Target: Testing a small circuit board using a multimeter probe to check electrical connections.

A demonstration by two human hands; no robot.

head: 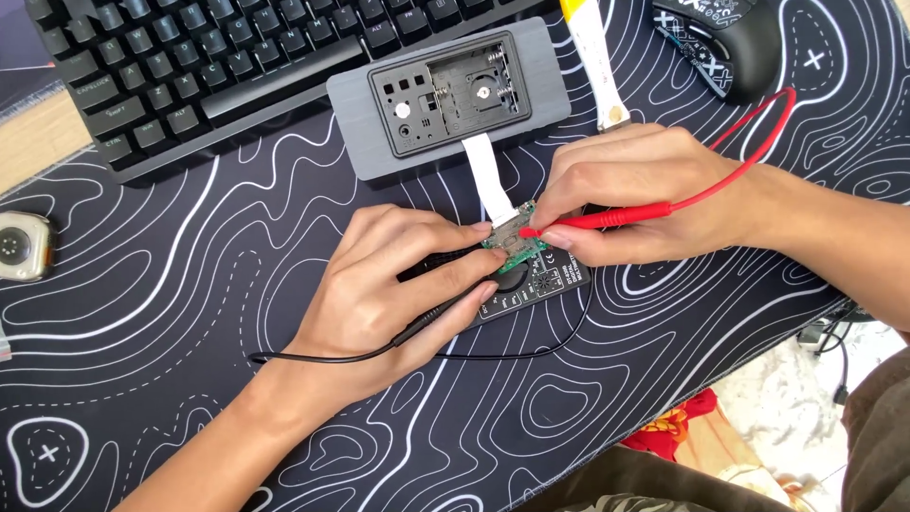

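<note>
two hands met over a small green circuit board (513, 240) in the middle of the scene. the left hand (384, 299) was closed around a black probe (445, 310), its thin black wire (417, 353) running out to the left and near side. the right hand (637, 194) pinched a red probe (607, 219), with the tip touching the board and the red wire (758, 142) looping to the far right. the board lay between the fingertips of both hands, on top of a black multimeter (531, 284), and a white ribbon cable (490, 175) joined it to a grey device (445, 100) with an open back just beyond.

i think the risk here was a slip: the board was small and the two tips were close, so a small shake could bridge two contacts, or pull the ribbon cable loose.

further out, a black keyboard (190, 66) stood far left, a mouse (720, 43) far right, a watch (21, 246) at the left edge, all on a black desk mat (190, 427) with white lines.
</note>
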